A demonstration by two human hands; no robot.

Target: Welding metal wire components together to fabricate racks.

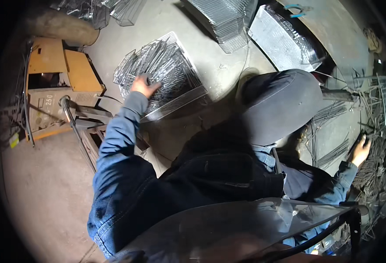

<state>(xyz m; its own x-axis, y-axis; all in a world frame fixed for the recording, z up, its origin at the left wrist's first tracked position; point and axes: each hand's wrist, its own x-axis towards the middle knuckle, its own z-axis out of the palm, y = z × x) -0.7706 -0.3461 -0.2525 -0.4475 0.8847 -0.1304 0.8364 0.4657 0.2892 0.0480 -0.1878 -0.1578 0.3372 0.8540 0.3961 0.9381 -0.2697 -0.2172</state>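
Two hands at work: left hand (144,85) grasping stacked wire baskets (166,70); right hand (360,150) gripping loose wire rods (379,153), far right.

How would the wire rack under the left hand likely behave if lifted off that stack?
The wire rack is welded mesh, so probably stiff rather than floppy, and light for its size. It lies tilted among others on the stack, so its wires may snag them. The left hand rests on it; a bare grip on thin wire could pinch.
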